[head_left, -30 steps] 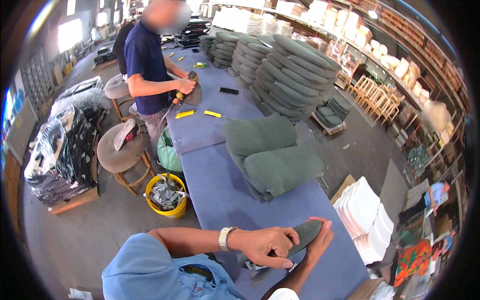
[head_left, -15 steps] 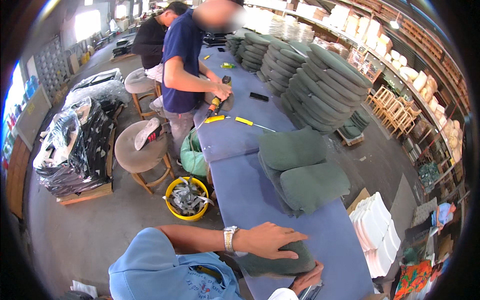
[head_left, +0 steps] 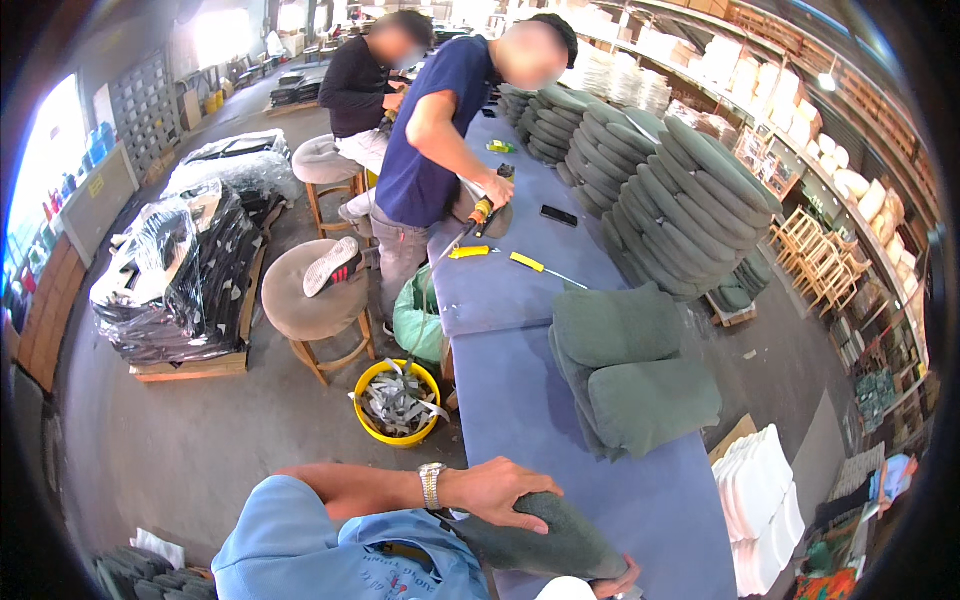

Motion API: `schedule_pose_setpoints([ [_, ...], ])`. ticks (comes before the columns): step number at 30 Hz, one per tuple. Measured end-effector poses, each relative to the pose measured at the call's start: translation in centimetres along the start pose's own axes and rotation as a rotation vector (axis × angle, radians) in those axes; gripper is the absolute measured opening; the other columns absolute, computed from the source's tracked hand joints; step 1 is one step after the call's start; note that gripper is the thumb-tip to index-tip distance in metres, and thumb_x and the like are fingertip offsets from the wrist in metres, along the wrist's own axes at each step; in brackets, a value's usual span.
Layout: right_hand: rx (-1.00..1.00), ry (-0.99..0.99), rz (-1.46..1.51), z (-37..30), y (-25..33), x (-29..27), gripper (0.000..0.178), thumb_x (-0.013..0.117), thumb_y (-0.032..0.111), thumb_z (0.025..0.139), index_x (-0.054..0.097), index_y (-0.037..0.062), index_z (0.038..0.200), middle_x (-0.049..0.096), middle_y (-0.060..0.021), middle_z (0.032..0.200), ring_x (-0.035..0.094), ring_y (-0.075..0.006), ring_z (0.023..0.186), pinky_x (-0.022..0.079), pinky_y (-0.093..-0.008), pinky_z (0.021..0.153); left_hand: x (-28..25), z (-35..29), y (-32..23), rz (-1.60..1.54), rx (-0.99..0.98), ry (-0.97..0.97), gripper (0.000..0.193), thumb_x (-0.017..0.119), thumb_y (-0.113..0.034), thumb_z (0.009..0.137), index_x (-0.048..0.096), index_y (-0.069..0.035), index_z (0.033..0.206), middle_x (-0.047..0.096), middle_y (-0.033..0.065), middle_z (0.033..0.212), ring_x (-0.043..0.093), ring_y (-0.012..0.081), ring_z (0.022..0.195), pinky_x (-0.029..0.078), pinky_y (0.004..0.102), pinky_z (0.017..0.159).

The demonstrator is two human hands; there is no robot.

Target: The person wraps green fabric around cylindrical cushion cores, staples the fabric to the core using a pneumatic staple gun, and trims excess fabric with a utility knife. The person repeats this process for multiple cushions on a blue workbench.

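A dark green padded cushion [head_left: 545, 545] lies tilted across the near table edge, close against me. My left hand [head_left: 505, 492], with a metal watch at the wrist, curls over its upper edge, thumb spread along the face. At the cushion's lower right corner, my right hand [head_left: 617, 580] grips the edge; only some fingers show. Farther up the blue-topped table [head_left: 500, 400] rest several similar green cushions [head_left: 650, 405] in two overlapping piles.
A co-worker in navy works with a power tool [head_left: 480, 215] at the table's left edge. Nearby lie a yellow-handled screwdriver [head_left: 528, 263] and a phone [head_left: 558, 215]. Tall cushion stacks [head_left: 690, 210] stand far right. On the floor are a yellow scrap bucket [head_left: 398, 440] and stools [head_left: 300, 290].
My left hand has gone from lying flat on the cushion to curling over its upper edge. The cushion is now tilted more steeply. The whole view has shifted.
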State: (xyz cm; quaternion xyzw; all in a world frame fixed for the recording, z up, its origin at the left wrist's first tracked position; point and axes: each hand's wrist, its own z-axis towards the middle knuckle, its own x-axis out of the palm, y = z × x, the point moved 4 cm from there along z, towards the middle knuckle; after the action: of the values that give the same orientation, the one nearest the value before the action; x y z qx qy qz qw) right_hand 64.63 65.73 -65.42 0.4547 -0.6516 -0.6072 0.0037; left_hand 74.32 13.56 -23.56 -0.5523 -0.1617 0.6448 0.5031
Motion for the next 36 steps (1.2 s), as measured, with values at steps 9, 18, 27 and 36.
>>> schedule_pose_setpoints([
  [9,0.074,0.266,0.538,-7.8,2.1,-0.4,0.048,0.048,0.041,0.106,0.064,-0.0016,0.121,0.064,-0.0175,0.114,0.062,-0.0327,0.101,0.052,-0.0448,0.089,0.3,-0.7,-2.3,0.082,-0.063,-0.004,0.058,0.079,-0.05,0.088,0.067,-0.008,0.126,0.075,0.0141,0.1,0.074,0.0318,0.084,0.059,0.0389,0.072],
  [18,-0.166,0.201,1.236,-14.4,25.5,-11.2,0.058,0.04,0.054,0.109,0.056,0.0007,0.126,0.06,-0.0109,0.125,0.058,-0.0255,0.105,0.049,-0.0403,0.091,0.7,-1.8,-1.5,0.153,-0.083,-0.277,0.069,0.092,-0.045,0.075,0.067,-0.007,0.127,0.076,0.01,0.11,0.075,0.0284,0.098,0.059,0.0358,0.086],
  [27,-1.369,-0.011,0.07,-20.8,41.7,-20.8,0.037,0.047,0.02,0.102,0.064,0.0014,0.076,0.061,-0.0122,0.071,0.058,-0.03,0.072,0.045,-0.0423,0.078,18.6,4.5,2.9,0.063,-0.161,0.187,0.085,0.078,-0.052,0.088,0.045,-0.007,0.152,0.062,0.0186,0.135,0.065,0.0366,0.119,0.053,0.0441,0.1],
  [36,-1.526,0.047,0.005,-26.5,43.5,-17.9,0.03,0.049,0.014,0.099,0.068,0.004,0.077,0.067,-0.0103,0.077,0.06,-0.0315,0.076,0.042,-0.0435,0.083,11.8,14.7,-9.4,-0.155,0.032,-0.008,0.073,0.066,-0.045,0.099,0.041,-0.005,0.155,0.062,0.0233,0.137,0.065,0.0402,0.12,0.053,0.0459,0.099],
])
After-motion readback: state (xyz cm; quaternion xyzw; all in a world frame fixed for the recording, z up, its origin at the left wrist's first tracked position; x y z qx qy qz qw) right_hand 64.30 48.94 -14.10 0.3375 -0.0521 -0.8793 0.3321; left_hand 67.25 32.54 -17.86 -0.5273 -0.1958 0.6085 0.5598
